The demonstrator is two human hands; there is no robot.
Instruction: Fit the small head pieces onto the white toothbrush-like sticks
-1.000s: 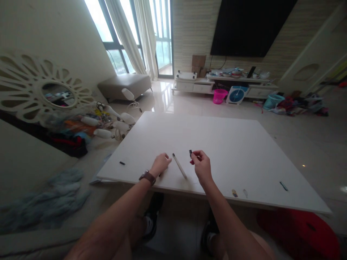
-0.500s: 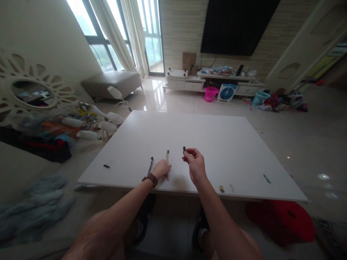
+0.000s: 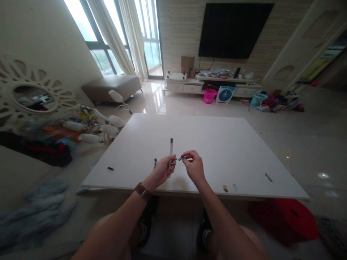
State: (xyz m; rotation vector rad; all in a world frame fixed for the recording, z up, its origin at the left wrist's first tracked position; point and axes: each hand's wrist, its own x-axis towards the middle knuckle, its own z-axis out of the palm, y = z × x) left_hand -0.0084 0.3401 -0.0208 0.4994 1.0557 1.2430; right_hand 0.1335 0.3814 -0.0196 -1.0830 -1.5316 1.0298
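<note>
A glossy pale floor (image 3: 298, 133) is lit by tall curtained windows (image 3: 114, 32) at far left. A black television (image 3: 233, 29) is mounted on the far wall above a low white cabinet (image 3: 189, 86); a grey bench (image 3: 111, 86) is placed left.

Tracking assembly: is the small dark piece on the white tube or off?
Off: right hand pinches the small dark piece beside the left hand's white tube.

No legible txt, labels or nos. anywhere in view.
</note>
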